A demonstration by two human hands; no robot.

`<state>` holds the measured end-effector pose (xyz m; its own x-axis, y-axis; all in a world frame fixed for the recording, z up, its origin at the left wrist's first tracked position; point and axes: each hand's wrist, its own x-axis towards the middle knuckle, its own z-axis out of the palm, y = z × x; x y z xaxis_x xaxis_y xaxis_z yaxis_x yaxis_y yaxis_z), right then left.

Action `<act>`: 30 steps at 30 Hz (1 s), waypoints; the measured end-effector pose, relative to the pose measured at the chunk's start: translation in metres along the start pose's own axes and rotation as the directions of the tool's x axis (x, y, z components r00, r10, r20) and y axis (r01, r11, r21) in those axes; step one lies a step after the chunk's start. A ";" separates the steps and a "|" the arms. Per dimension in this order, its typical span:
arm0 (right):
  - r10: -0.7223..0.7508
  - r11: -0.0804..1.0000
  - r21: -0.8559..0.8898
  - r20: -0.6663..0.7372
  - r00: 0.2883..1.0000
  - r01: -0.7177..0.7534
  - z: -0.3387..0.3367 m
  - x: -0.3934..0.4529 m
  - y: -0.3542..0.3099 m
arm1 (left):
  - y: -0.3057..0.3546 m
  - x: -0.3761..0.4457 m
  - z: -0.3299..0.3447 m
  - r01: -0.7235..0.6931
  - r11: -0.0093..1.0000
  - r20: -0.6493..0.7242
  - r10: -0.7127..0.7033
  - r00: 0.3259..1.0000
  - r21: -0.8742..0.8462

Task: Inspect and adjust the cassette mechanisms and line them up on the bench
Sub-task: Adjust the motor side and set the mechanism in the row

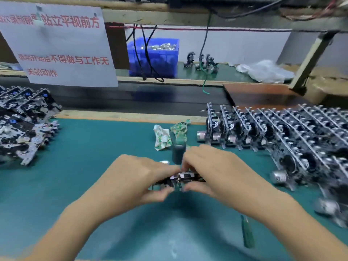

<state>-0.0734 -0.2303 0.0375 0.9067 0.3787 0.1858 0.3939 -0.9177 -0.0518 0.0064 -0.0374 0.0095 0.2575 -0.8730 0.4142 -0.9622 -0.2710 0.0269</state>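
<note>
One black-and-silver metal cassette mechanism (180, 180) is being gripped by both hands, left (139, 178) and right (211, 170), above the green matted surface (84, 166); adjustment underway, placement beside the standing row (263, 132) judged next.

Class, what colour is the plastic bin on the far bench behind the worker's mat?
Blue. The bin shows clearly in the head view.

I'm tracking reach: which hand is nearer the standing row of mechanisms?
Right hand: the row stands just beyond it. Left hand lies farther over.
</note>
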 end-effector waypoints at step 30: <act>0.682 0.692 0.603 -0.365 0.634 -0.396 0.105 -0.082 0.054 | 0.024 0.014 0.110 0.411 0.683 0.194 -0.374 0.907 -0.604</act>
<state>-0.1105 -0.2979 -0.0834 0.7886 -0.4290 0.4406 0.0043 -0.7125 -0.7016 -0.0032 -0.1004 -0.0841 0.6108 -0.7689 0.1891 -0.6048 -0.2990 0.7381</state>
